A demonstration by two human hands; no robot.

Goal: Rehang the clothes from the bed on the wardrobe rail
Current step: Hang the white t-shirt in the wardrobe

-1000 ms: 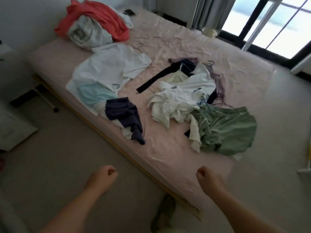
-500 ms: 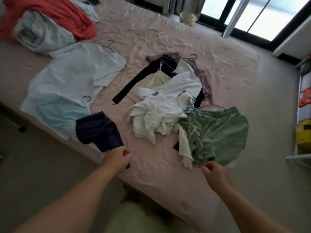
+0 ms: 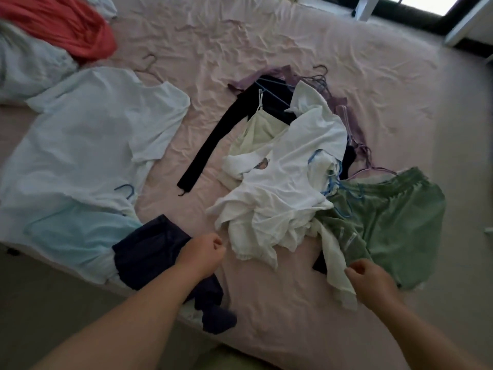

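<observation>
Bare sheet is left on the bed (image 3: 266, 41) along the far edge and toward the far right corner. A bare strip is also seen at the near edge, betw. the navy garment (image 3: 149, 252) and green shorts (image 3: 386, 217). The middle is blocked by the white heap (image 3: 280, 188) w/ tangled hangers (image 3: 330, 177). The left edge is covered by pale shirts (image 3: 88, 145); the far left corner by a red pile (image 3: 64, 25).

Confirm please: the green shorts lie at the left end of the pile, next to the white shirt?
Not quite. In the head view the green shorts lie at the right end of the pile, next to the white shirt.
</observation>
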